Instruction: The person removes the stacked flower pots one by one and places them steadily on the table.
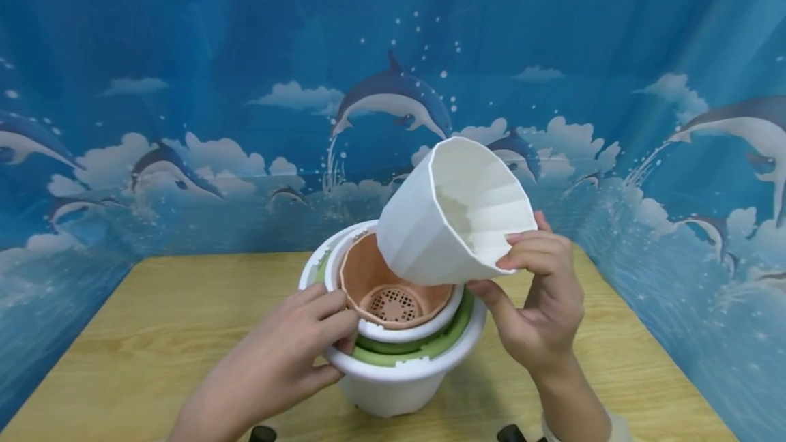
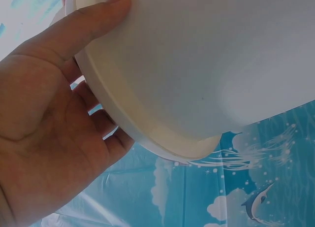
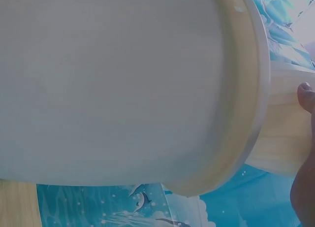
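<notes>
A nested stack of flower pots stands upright on the table. Its outermost one is a large white pot [image 1: 393, 394], with green rims [image 1: 462, 325], a smaller white rim and a terracotta-coloured pot [image 1: 368, 264] with a perforated base inside. My left hand [image 1: 295, 343] grips the stack's left side; in the left wrist view its thumb [image 2: 93, 27] lies outside the white wall, its fingers around the rim. Above the stack's right side, my right hand [image 1: 543, 292] pinches the rim of a white faceted pot [image 1: 417, 224], tilted with its mouth toward the right. The pot partly hides the terracotta one.
The stack stands on a light wooden table [image 1: 184, 305]. Blue curtains [image 1: 245, 33] printed with dolphins and clouds enclose the back and both sides. Small black objects [image 1: 263, 434] show at the near edge of the head view.
</notes>
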`<state>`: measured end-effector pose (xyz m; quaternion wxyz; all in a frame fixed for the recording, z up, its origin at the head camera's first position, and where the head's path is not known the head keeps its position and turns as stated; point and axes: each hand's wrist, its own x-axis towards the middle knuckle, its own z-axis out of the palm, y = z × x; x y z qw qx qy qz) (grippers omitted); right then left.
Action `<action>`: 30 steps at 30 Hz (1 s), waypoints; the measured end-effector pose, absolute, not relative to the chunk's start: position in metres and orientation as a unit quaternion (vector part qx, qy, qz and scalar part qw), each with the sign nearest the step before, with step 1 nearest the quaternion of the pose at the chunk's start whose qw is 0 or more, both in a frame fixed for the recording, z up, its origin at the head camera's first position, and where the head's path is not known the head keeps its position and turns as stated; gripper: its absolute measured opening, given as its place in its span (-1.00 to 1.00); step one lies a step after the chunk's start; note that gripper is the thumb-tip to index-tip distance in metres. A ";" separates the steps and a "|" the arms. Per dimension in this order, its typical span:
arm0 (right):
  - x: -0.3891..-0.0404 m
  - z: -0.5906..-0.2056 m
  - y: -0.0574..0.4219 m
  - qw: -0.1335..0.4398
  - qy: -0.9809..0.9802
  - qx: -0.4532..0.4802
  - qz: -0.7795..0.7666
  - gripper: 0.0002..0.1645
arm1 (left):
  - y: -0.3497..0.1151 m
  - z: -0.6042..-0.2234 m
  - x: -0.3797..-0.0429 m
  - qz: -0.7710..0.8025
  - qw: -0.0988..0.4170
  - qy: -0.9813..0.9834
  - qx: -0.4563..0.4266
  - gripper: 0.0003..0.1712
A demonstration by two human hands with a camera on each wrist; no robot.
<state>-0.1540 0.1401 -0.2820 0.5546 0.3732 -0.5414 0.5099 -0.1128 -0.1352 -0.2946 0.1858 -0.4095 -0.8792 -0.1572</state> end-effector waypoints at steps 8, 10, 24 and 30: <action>-0.156 -0.282 0.145 0.560 -0.532 0.366 0.519 -0.44 | -0.135 -0.295 -0.111 -0.154 0.175 -0.887 -0.399 -0.50; -0.158 -0.282 0.148 0.567 -0.531 0.360 0.517 -0.43 | -0.135 -0.295 -0.112 -0.153 0.173 -0.889 -0.396 -0.50; -0.171 -0.285 0.165 0.582 -0.550 0.301 0.518 -0.32 | -0.135 -0.295 -0.111 -0.157 0.173 -0.885 -0.403 -0.53; -0.175 -0.287 0.170 0.582 -0.564 0.280 0.515 -0.28 | -0.136 -0.295 -0.111 -0.159 0.183 -0.877 -0.415 -0.55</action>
